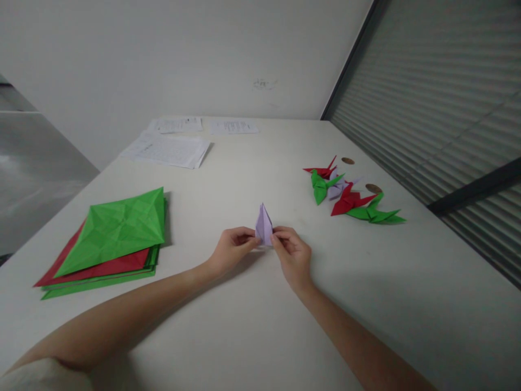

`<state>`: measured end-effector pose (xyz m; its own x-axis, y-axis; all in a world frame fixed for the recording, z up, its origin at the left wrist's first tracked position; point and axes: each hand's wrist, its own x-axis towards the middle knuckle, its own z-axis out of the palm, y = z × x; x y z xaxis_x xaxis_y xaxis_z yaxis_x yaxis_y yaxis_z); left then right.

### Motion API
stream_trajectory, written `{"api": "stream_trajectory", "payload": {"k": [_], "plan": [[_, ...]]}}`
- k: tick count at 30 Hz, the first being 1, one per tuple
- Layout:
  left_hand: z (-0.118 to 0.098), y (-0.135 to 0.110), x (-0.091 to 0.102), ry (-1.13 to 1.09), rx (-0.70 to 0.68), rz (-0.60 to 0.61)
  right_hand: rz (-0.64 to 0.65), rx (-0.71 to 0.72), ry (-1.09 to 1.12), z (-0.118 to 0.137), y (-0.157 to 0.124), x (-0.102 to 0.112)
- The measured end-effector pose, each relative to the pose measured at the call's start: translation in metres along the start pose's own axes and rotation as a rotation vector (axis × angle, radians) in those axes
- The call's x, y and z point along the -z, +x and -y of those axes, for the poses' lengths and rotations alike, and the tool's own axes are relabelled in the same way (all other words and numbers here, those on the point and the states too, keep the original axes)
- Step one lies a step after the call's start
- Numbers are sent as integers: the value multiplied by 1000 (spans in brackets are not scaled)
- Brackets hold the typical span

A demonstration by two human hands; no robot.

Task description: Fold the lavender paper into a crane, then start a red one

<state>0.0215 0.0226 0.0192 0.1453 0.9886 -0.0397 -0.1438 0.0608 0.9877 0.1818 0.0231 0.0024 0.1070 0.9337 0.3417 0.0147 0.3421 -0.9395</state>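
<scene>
The left hand (234,250) and right hand (293,253) pinch either lower side of the lilac folded paper (264,227), upright between them over the white table (244,320) — uneven pulling (the paper looks thin) could tear it or skew its creases.

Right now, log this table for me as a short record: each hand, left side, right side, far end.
left hand: pinching the left side of the lilac folded paper
right hand: pinching its right side
left side: stack of green and red paper, a creased green sheet on top
right side: origami figures in red, green and lilac
far end: printed papers
</scene>
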Motion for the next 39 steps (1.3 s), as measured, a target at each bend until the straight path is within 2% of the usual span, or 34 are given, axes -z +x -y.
{"api": "stream_trajectory", "payload": {"k": [4,8,11,17,22,26,32,39], "plan": [[3,0,0,30,-33,10,-1,-102,90,-1,-1,-2],[4,0,-1,-57,-57,-7,-3,-194,151,-2,-1,-5],[1,1,0,-123,-24,-35,23,-226,179,0,0,-6],[-2,3,1,-108,63,-18,101,-261,206,5,0,-6],[0,2,0,-128,62,-14,147,-396,259,5,1,-5],[-1,2,0,-119,48,-11,122,-466,251,3,2,-7],[1,2,1,-78,-6,4,111,-364,191,0,2,-6],[1,-1,3,55,-247,1,101,-49,-23,-9,-4,3]]}}
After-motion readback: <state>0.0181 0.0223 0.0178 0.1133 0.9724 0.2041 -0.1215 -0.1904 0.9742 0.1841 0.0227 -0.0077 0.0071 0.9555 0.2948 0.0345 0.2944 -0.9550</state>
